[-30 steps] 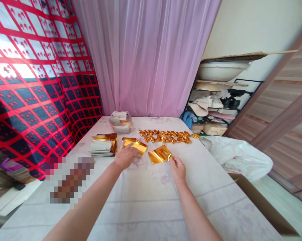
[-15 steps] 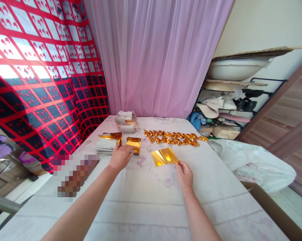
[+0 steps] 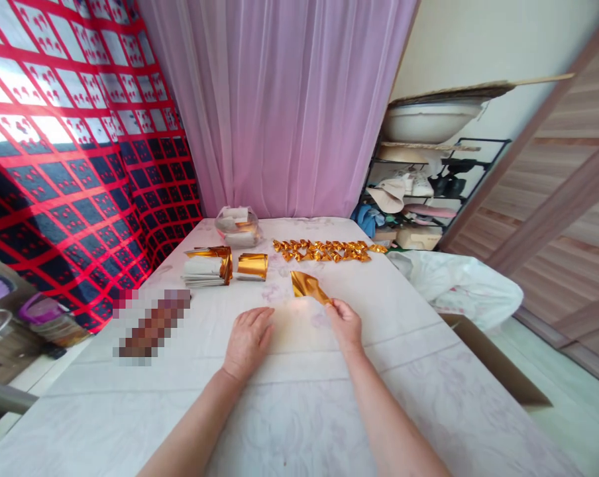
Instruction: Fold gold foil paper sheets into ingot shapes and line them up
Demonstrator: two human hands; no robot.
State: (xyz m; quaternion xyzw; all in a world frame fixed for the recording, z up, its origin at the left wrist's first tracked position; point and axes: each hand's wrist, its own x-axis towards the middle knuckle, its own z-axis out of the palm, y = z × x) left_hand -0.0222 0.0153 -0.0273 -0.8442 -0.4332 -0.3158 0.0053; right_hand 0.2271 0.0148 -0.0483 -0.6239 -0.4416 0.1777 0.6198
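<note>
My right hand [image 3: 344, 323] pinches the near corner of a gold foil sheet [image 3: 305, 285], which is lifted and tilted above the white table [image 3: 329, 397]. My left hand [image 3: 248, 340] rests flat on the tablecloth with fingers spread, holding nothing. Beyond it lie a small stack of gold sheets [image 3: 252, 265] and a pile of white and gold sheets [image 3: 206, 269]. Several folded gold pieces [image 3: 326, 250] lie in a row farther back.
A clear bowl [image 3: 236, 226] with papers stands at the table's far end before a pink curtain [image 3: 289, 99]. A white plastic bag [image 3: 461, 290] and a cardboard box [image 3: 493, 364] sit right of the table. A red-and-black cloth [image 3: 71, 146] hangs left.
My left hand has left the gold stack and come back to rest on the table. My right hand has pulled the gold sheet nearer and raised it off the cloth.
</note>
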